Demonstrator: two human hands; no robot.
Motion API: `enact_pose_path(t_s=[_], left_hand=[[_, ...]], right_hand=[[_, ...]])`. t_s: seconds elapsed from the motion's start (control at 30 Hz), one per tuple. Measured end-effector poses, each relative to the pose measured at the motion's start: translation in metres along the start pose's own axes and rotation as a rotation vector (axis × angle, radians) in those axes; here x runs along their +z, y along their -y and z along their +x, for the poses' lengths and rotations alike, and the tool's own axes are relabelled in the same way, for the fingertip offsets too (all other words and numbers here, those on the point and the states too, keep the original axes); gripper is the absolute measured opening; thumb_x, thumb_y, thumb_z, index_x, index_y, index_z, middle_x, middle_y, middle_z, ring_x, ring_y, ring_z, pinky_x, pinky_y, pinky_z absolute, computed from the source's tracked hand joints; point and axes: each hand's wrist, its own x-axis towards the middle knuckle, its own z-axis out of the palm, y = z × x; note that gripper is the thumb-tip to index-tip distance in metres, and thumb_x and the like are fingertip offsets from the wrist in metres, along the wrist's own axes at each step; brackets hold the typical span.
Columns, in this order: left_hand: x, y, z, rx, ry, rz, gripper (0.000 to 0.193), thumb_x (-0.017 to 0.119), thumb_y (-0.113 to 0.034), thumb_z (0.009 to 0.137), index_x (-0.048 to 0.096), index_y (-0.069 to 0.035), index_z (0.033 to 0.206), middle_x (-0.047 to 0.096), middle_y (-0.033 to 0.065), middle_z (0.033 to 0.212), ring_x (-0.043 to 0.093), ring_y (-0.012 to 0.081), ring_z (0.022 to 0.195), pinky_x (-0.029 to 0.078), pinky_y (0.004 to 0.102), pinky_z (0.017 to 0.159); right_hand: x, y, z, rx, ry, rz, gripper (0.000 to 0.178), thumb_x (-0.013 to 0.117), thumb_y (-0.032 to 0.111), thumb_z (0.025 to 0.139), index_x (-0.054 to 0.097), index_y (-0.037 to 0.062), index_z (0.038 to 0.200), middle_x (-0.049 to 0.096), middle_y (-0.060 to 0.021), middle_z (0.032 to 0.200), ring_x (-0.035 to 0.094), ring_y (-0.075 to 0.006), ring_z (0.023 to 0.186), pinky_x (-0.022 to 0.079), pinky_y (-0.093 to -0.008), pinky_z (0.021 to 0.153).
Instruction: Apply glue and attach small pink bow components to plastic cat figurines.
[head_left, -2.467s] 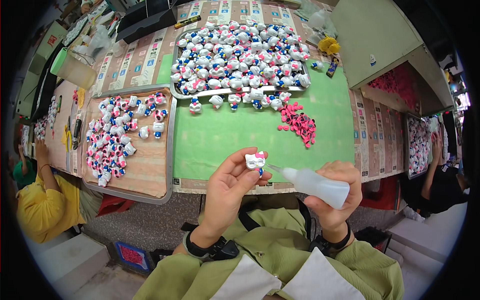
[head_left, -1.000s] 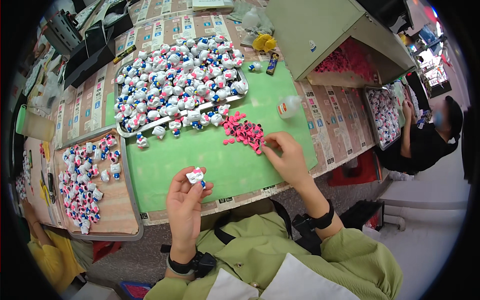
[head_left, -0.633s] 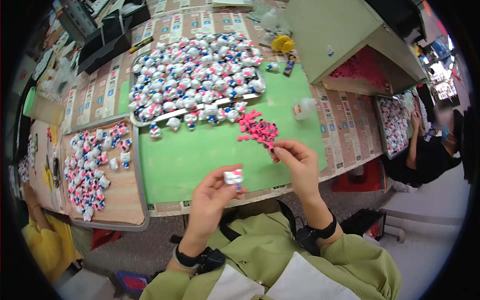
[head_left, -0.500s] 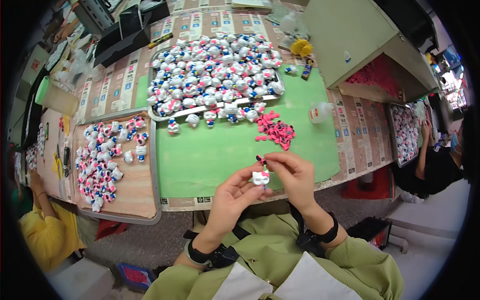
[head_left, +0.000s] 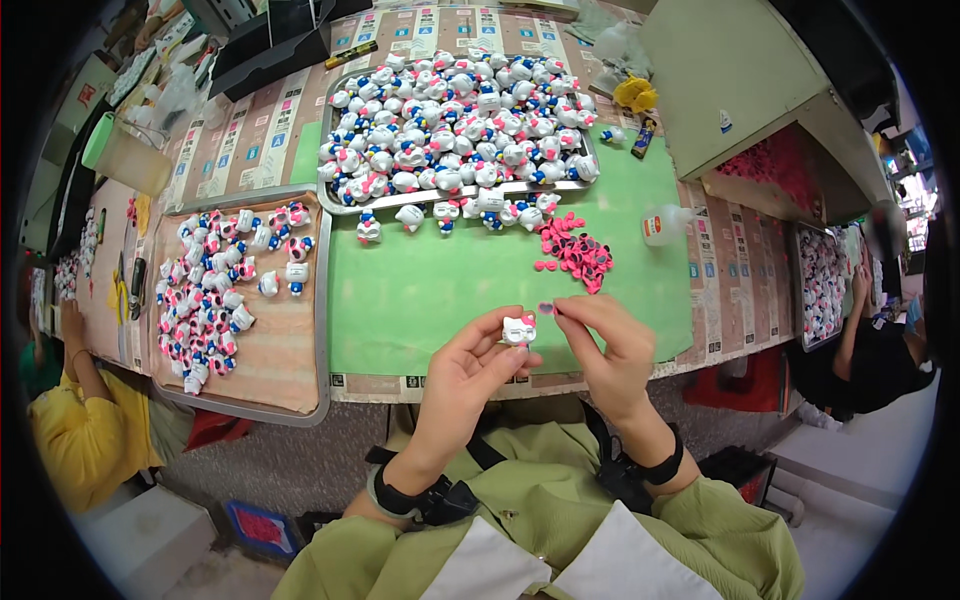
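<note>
A small white cat toy (head_left: 519, 330) with a pink bow is in the left hand (head_left: 468, 365), above the front part of the green mat (head_left: 420, 325). The thumb and fingers pinch it low down, and its face is up. The right hand (head_left: 610, 350) is just beside it, with thumb and finger squeezed close on a tiny pink piece (head_left: 546, 309) with a dark middle. The piece may be a pair of toy sunglasses, but it is too small here to be sure. It is near the cat toy's head, and a small gap shows between the two. Past the right hand, a pile of pink pieces (head_left: 580, 255) lies on the mat. To the right of the pile sits a small cloudy bottle (head_left: 663, 226). Behind, a big metal tray (head_left: 576, 187) is heaped with cat toys, and a few more lie in a row along its front side. To the left, another tray (head_left: 322, 330), lined with brown paper, has more toys, many with pink and dark bits on them. On the tabletop (head_left: 740, 260), a big gray box (head_left: 730, 90) at the back right has lots of pink bits inside.
</note>
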Motion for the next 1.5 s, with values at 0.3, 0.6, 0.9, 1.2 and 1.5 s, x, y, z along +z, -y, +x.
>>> enact_pose_path(t_s=[0.3,0.6,0.9,1.2,1.5], left_hand=[[-0.001,0.004,0.001,0.041,-0.006,0.007,0.036,0.05,-0.001,0.081,0.04,0.004,0.116,0.053,0.009,0.101,0.055,0.0127,0.085,0.045,0.0241,0.078],[-0.001,-0.001,-0.001,0.085,-0.032,-0.019,0.032,0.051,-0.001,0.081,0.045,0.003,0.112,0.054,0.0072,0.099,0.054,0.0116,0.086,0.045,0.0241,0.077],[0.001,0.001,-0.004,0.191,-0.083,0.115,0.026,0.053,0.0,0.079,0.052,0.002,0.105,0.056,0.0055,0.095,0.051,0.0096,0.086,0.041,0.0211,0.075],[-0.004,-0.004,-0.004,0.184,-0.094,0.365,0.02,0.059,-0.003,0.076,0.058,0.002,0.096,0.057,0.0028,0.084,0.05,0.0064,0.071,0.041,0.0173,0.058],[-0.004,0.006,0.013,0.206,-0.132,0.36,0.019,0.06,-0.006,0.075,0.059,0.001,0.093,0.059,0.0064,0.085,0.053,0.0107,0.076,0.042,0.022,0.069]], right_hand=[[0.002,0.006,-0.002,-0.276,0.108,-0.082,0.025,0.059,-0.006,0.06,0.06,0.0,0.085,0.059,-0.0099,0.081,0.056,-0.024,0.067,0.045,-0.0308,0.056],[-0.003,0.011,-0.003,-0.147,0.156,0.002,0.03,0.057,-0.005,0.062,0.06,0.0021,0.091,0.055,-0.0114,0.09,0.054,-0.0246,0.078,0.044,-0.0311,0.065],[0.001,0.015,-0.006,0.378,0.175,0.506,0.02,0.058,0.002,0.074,0.061,0.0004,0.094,0.058,-0.0074,0.082,0.053,-0.0112,0.067,0.042,-0.0229,0.057],[-0.008,0.016,-0.012,0.51,0.244,0.526,0.019,0.058,0.002,0.074,0.062,0.0003,0.092,0.058,-0.0057,0.075,0.05,-0.0082,0.063,0.038,-0.0204,0.052],[-0.008,0.006,-0.008,0.506,0.269,0.564,0.017,0.056,0.01,0.079,0.061,0.001,0.093,0.06,-0.003,0.085,0.053,-0.0071,0.079,0.042,-0.0204,0.069]])
